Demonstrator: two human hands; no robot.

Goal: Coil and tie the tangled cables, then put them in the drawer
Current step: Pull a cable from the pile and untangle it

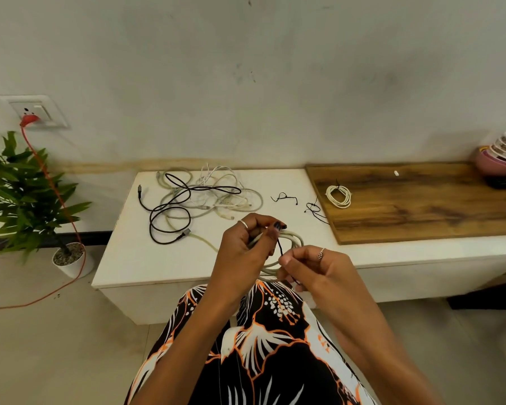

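Left hand [247, 247] pinching grey coil [289, 244] and one tie end; right hand [310, 267] pinching black tie [281, 249] just below. Slack pull: loops spring loose. Tangled cables [199, 197] beyond left hand on worktop [146, 258]; drawer unseen.

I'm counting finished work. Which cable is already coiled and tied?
The cream coil on the wooden board, bound with a black tie. The pile on the white table lies loose; the grey coil is in the hands.
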